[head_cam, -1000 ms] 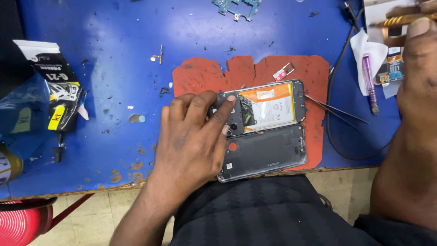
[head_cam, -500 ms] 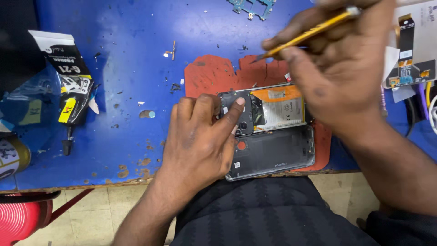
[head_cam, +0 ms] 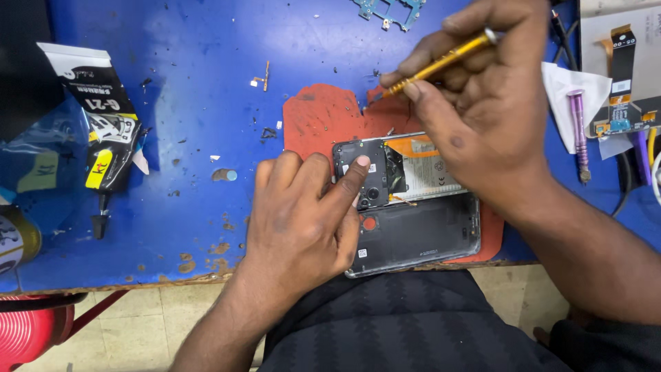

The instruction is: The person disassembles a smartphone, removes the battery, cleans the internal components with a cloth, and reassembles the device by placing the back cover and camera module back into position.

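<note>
The right hand [head_cam: 482, 117] pinches a slim yellow-handled screwdriver [head_cam: 441, 63] between thumb and fingers, closed tight round the shaft, with the tip angled down and left toward the orange mat just above the opened smartphone [head_cam: 403, 176]. The left hand [head_cam: 303, 220] holds nothing; its fingers lie loosely bent and its index fingertip [head_cam: 361, 162] presses on the black cover plate at the phone's camera end, pinning the phone down.

The phone lies face down with its back off, showing an orange-labelled battery under the right hand's palm. Touching the phone's near edge lies its removed dark grey back cover [head_cam: 416, 234], inner side up. Both rest on an orange work mat [head_cam: 320, 120] on a scuffed blue table [head_cam: 206, 69].

Well left of the phone stands a black glue tube [head_cam: 103, 131] with a yellow label. Up from the phone, at the table's far edge, lies a teal circuit board [head_cam: 389, 10]. Right of the phone, beyond the right hand, a purple tool [head_cam: 578, 131] rests on white tissue, near a flex cable [head_cam: 623, 62] on a grey panel.
</note>
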